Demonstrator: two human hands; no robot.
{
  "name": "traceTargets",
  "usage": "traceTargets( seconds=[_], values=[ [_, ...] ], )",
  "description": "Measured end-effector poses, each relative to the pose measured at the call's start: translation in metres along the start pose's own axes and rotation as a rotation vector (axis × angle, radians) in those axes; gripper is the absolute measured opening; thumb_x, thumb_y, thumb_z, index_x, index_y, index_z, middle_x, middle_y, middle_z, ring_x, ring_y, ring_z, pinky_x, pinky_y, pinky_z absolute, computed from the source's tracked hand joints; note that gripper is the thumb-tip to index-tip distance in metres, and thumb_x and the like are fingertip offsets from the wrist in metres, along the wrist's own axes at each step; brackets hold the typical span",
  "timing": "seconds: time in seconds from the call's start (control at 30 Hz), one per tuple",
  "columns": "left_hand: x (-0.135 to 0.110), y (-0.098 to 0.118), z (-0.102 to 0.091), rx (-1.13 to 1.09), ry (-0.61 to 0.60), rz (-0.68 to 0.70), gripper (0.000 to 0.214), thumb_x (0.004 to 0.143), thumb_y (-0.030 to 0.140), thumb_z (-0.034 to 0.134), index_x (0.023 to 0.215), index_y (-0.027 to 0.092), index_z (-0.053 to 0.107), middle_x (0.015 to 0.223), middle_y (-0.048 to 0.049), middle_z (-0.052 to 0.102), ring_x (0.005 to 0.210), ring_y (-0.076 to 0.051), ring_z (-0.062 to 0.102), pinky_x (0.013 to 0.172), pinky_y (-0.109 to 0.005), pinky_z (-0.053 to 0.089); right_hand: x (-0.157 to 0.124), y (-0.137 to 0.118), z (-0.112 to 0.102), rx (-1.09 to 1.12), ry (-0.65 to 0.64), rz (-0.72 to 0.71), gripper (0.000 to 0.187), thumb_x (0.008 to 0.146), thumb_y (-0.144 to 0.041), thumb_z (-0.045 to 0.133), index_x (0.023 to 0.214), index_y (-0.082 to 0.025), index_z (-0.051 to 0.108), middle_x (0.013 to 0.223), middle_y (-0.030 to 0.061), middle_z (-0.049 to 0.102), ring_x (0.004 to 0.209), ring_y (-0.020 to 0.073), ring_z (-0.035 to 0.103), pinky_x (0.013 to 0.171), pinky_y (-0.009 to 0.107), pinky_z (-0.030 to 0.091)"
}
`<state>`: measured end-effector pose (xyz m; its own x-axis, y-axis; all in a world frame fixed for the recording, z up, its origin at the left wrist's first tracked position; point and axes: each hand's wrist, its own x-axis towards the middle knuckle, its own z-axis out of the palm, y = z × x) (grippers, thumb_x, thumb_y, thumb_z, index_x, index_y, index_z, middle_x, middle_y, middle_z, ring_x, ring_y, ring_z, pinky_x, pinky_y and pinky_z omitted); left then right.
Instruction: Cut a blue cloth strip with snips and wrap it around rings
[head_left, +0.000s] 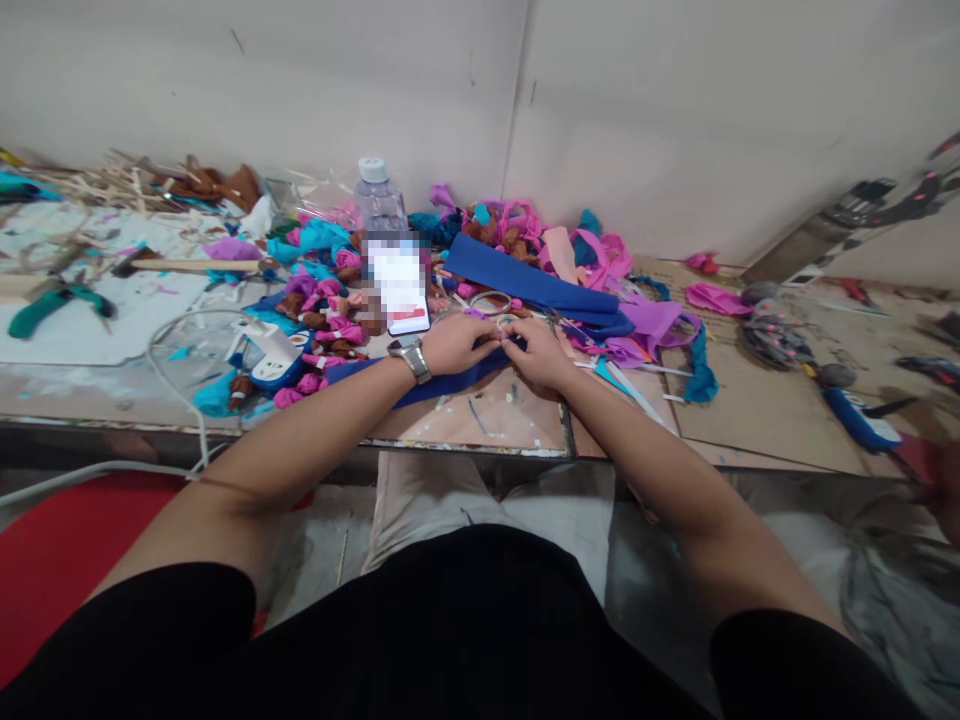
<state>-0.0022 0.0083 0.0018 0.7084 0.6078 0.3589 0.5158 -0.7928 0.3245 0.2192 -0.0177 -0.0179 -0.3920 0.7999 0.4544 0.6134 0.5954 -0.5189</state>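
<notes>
Close together over the table's front part, my left hand [454,345] and my right hand [541,355] meet at their fingertips. Both are closed in a pinch. A dark blue fabric strip [442,388] runs beneath them and up to the fingers, which appear to grip it; the exact hold is partly hidden. Just beyond the hands lies a ring-shaped loop [491,301]. Behind it a wider folded blue fabric piece [534,282] rests on the pile. A phone [409,315] with a blurred screen leans just beyond my left hand.
Knotted pink, brown and teal fabric pieces [330,325] heap around the phone. A bottle [381,205] stands behind. To the left are a power socket [281,355] with a white cable, a hammer [199,265] and green-handled pliers [60,308]. Cardboard [750,400] lies right.
</notes>
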Motion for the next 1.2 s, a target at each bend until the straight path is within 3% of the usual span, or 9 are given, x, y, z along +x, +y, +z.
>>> traceTargets(
  seconds=[0.33,0.5,0.77,1.2],
  values=[
    [-0.0011,-0.0012,-0.0005,-0.133,0.02,-0.009,0.029,0.1,0.041,0.057,0.09,0.017,0.072,0.078,-0.0042,0.072,0.068,-0.018,0.059,0.067,-0.031,0.038,-0.0001,-0.0003,0.0003,0.014,0.029,0.005,0.012,0.094,-0.029,0.059,0.088,-0.022,0.067,0.089,0.0057,0.073,0.086,0.0254,0.063,0.081,0.038,0.045],
    [-0.0003,-0.0031,-0.001,-0.146,0.025,-0.015,0.029,0.1,0.04,0.058,0.09,0.017,0.072,0.079,-0.0048,0.072,0.069,-0.018,0.06,0.068,-0.031,0.039,-0.0008,-0.0021,-0.0039,0.008,0.026,-0.011,0.014,0.096,-0.033,0.062,0.094,-0.022,0.071,0.099,0.0064,0.077,0.095,0.0262,0.065,0.09,0.039,0.047],
    [0.0,-0.0014,-0.0038,-0.114,-0.001,-0.025,0.027,0.098,0.038,0.058,0.093,0.016,0.072,0.079,-0.0047,0.072,0.068,-0.017,0.058,0.066,-0.031,0.037,0.0002,-0.0025,-0.0024,-0.025,0.022,-0.003,0.016,0.097,-0.032,0.057,0.088,-0.021,0.066,0.09,0.0069,0.073,0.088,0.0251,0.062,0.082,0.037,0.045],
    [-0.0006,-0.0033,-0.0051,-0.125,-0.015,-0.03,0.028,0.099,0.038,0.058,0.096,0.015,0.074,0.083,-0.0061,0.074,0.072,-0.018,0.059,0.068,-0.03,0.037,-0.0012,-0.005,-0.0057,-0.026,0.011,-0.021,0.016,0.098,-0.032,0.062,0.095,-0.02,0.073,0.1,0.0079,0.077,0.097,0.0267,0.065,0.091,0.039,0.047]
  ],
)
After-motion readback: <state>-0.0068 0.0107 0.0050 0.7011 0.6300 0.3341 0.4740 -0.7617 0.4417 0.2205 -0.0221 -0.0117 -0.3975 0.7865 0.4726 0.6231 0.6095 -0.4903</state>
